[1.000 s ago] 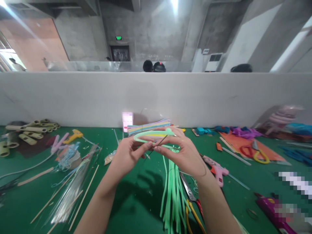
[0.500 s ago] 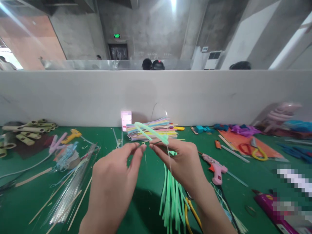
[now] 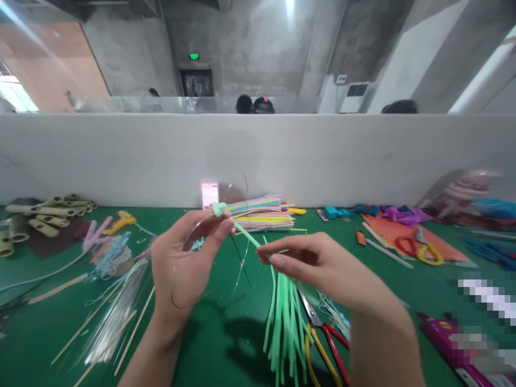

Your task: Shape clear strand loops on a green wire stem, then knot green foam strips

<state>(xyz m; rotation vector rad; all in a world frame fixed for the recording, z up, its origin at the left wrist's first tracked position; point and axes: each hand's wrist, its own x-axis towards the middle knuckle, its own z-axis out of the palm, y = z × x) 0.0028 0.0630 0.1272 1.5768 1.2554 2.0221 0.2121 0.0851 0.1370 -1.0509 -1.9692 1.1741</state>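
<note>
Between my hands runs a light green pipe cleaner [image 3: 246,234], with a bunched knot at its upper left end. My left hand [image 3: 181,258] pinches it just below that knot, thumb against fingers. A thin dark wire [image 3: 242,262] slants down from these fingertips, and a clear filament [image 3: 241,274] loops near them. My right hand [image 3: 318,263] pinches the stem's lower right end. Below it lies a bunch of green pipe cleaners [image 3: 284,322]. Red-handled scissors [image 3: 334,346] and yellow handles [image 3: 318,349] are partly covered by my right forearm.
A lit phone [image 3: 210,193] leans on the grey partition [image 3: 258,156] beside colored pipe cleaners [image 3: 262,220]. Clear rods [image 3: 115,322], bamboo pieces [image 3: 52,215] and a yellow glue gun [image 3: 121,222] lie left. At right are a purple tool [image 3: 447,344] and yellow-red scissors [image 3: 427,251].
The bent green stem has turned and straightened, its knotted end passing from my right side to my left fingers. My right hand has moved lower right, now covering the pink glue gun and uncovering the red-handled scissors.
</note>
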